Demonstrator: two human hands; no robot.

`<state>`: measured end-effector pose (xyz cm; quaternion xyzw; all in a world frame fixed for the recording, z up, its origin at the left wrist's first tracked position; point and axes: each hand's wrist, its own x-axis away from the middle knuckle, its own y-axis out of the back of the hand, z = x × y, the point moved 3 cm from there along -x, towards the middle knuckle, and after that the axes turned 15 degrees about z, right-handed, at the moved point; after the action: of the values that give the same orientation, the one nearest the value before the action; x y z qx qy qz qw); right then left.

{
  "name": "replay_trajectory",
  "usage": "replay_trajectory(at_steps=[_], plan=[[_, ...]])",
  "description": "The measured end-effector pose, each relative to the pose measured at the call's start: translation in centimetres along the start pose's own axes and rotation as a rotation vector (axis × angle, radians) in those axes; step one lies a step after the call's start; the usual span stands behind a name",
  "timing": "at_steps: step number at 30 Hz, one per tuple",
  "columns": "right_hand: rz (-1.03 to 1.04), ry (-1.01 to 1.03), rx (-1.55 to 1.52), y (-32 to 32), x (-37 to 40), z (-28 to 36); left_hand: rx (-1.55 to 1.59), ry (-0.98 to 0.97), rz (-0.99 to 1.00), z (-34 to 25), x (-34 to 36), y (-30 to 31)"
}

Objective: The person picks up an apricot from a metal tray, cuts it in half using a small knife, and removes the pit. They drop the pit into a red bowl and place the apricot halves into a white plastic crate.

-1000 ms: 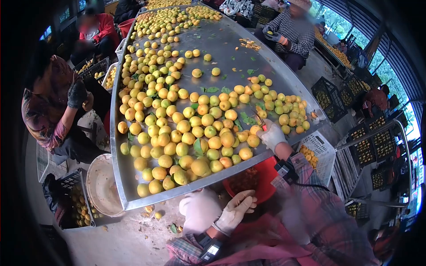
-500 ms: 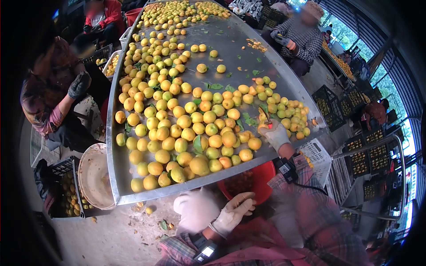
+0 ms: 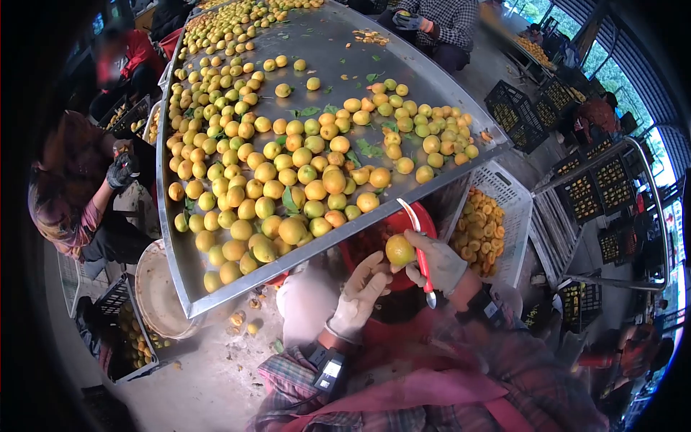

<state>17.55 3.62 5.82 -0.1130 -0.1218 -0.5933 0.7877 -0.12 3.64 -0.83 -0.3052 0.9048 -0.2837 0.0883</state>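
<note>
My right hand (image 3: 443, 265), in a pale glove, holds a curved knife with a red handle (image 3: 423, 268) and also a yellow-green fruit (image 3: 399, 250) at its fingertips. The knife's blade points up toward the table edge. Just left of the fruit is my gloved left hand (image 3: 360, 294), fingers apart and nothing in it, its fingertips near or at the fruit. Both hands are over a red bucket (image 3: 426, 219) below the near edge of the metal table (image 3: 345, 68). Many yellow and orange fruits (image 3: 291, 230) lie on the table.
A white crate (image 3: 515, 209) of halved fruit stands right of the bucket. At the left are a pale tub (image 3: 155, 284) and a black crate (image 3: 119, 295) with fruit. Co-workers sit on both sides of the table; one at the left raises a gloved hand (image 3: 122, 171).
My right hand has come back from the table with a fruit and the knife, over the bucket. My left hand has risen slightly beside it. The view has shifted, showing more of the white crate.
</note>
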Motion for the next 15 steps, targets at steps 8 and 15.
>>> replay_trajectory(at_steps=[8, 15], plan=[[0.02, -0.194, -0.329, -2.8, 2.6, -1.8, 0.028, -0.024, 0.041, 0.8, -0.1, -0.2], [-0.064, -0.231, -0.309, -4.4, 3.0, -2.7, 0.187, 0.022, 0.027, 1.0, 0.4, -0.3]])
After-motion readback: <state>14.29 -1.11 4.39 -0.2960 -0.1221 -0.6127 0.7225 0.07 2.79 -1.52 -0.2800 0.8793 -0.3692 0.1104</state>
